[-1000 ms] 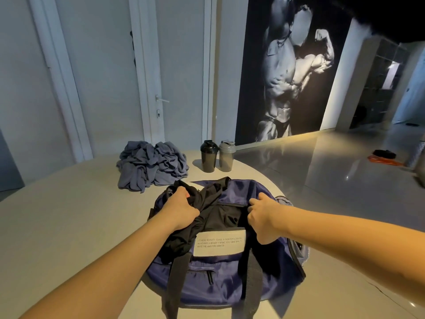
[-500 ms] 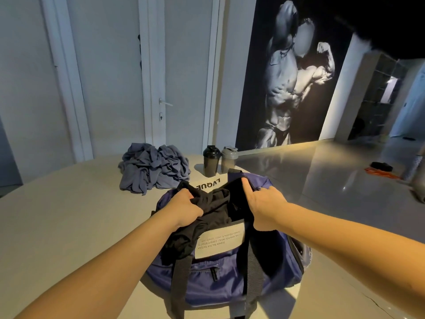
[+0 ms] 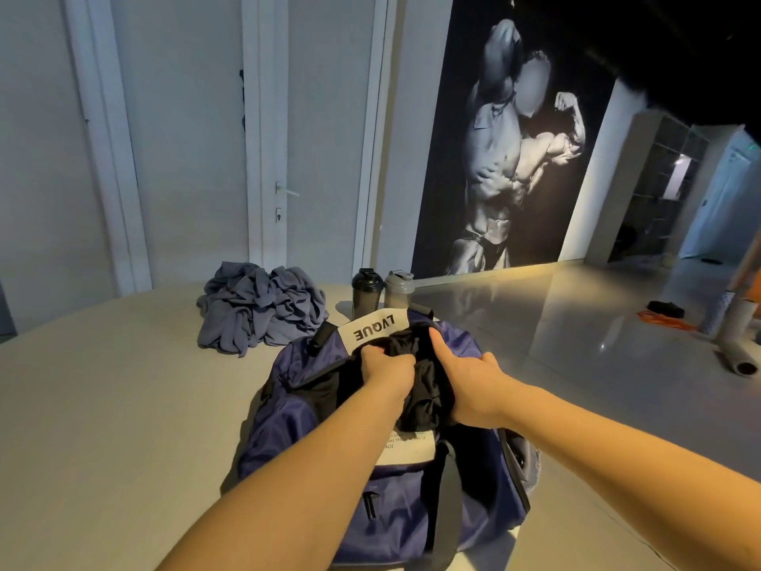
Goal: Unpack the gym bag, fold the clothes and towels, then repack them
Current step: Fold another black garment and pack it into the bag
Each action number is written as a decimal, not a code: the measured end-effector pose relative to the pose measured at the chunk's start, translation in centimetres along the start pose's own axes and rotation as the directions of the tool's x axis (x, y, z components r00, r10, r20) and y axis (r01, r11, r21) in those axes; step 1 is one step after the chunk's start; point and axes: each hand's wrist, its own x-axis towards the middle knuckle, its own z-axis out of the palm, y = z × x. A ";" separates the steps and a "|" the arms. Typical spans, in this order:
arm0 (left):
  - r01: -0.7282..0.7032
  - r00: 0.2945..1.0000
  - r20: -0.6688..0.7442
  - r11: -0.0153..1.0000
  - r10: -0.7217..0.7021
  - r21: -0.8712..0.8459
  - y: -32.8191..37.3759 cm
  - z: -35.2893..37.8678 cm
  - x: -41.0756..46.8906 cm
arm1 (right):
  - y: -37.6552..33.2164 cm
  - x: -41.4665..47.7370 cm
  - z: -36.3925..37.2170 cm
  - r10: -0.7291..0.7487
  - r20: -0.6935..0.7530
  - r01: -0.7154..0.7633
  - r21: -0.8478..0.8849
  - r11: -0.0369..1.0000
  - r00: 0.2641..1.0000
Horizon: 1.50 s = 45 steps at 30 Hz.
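Note:
A navy gym bag (image 3: 313, 410) with white label panels and black straps stands open on the pale round table (image 3: 123, 405). A black garment (image 3: 416, 364) bunches out of its opening. My left hand (image 3: 385, 370) is closed around the garment's left part. My right hand (image 3: 465, 383) presses on the garment's right side, thumb up along the cloth. A crumpled grey-blue heap of cloth (image 3: 259, 307) lies on the table behind the bag to the left.
Two shaker bottles, one black (image 3: 366, 292) and one grey (image 3: 397, 288), stand just behind the bag. The table edge curves off to the right, with glossy floor beyond. Rolled mats (image 3: 737, 348) and an orange item (image 3: 663, 319) lie on the floor at far right.
My right hand left the bag's rim and came onto the black garment beside my left hand. The bag's far white panel has lifted into sight. Both hands moved farther over the bag.

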 end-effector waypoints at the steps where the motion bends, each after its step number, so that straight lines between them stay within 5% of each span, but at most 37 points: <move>1: 0.017 0.998 -0.060 1.000 -0.018 -0.005 -0.3 0.2 0.2 | -0.1 -0.2 0.0 -0.006 0.006 0.006 -0.004 1.000 1.000; 8: 0.021 0.989 -0.149 0.999 -0.013 0.049 -1.1 0.7 0.9 | 0.2 -2.5 -1.9 -0.072 0.042 0.069 0.069 0.995 0.997; 16: -0.027 0.999 0.047 0.925 0.010 0.378 -2.5 2.2 -0.9 | 1.0 -3.9 -2.5 -0.128 0.057 0.127 0.027 0.992 0.990; 22: 0.110 0.992 -0.061 0.993 -0.108 0.036 -3.0 2.7 -1.2 | 1.0 -4.4 -1.0 -0.143 -0.016 0.144 0.069 0.987 0.990; 28: 0.030 0.999 0.022 0.978 -0.035 0.204 -3.6 1.7 -2.1 | 2.5 -6.2 0.5 -0.298 0.023 0.299 -0.116 0.947 0.954; 32: -0.038 0.990 0.144 0.934 -0.015 0.354 -2.6 0.3 -2.0 | 3.2 -7.1 0.3 -0.366 0.053 0.368 -0.026 0.930 0.929; 38: -0.327 0.939 0.331 0.520 0.088 0.789 -0.5 -2.7 -2.3 | 2.3 -7.0 0.4 -0.447 0.079 0.454 -0.136 0.881 0.891; 42: -0.380 0.916 0.352 0.141 0.193 0.914 0.0 -4.4 -3.5 | 2.9 -6.8 0.8 -0.320 0.192 0.357 -0.213 0.909 0.928; 43: -0.414 0.882 0.384 0.059 0.275 0.908 -0.1 -4.7 -3.9 | 3.0 -6.8 1.0 -0.298 0.199 0.340 -0.231 0.911 0.934; 45: -0.592 0.685 0.602 -0.169 0.410 0.788 -0.4 -4.9 -4.0 | 3.1 -6.7 1.3 -0.261 0.219 0.314 -0.262 0.912 0.940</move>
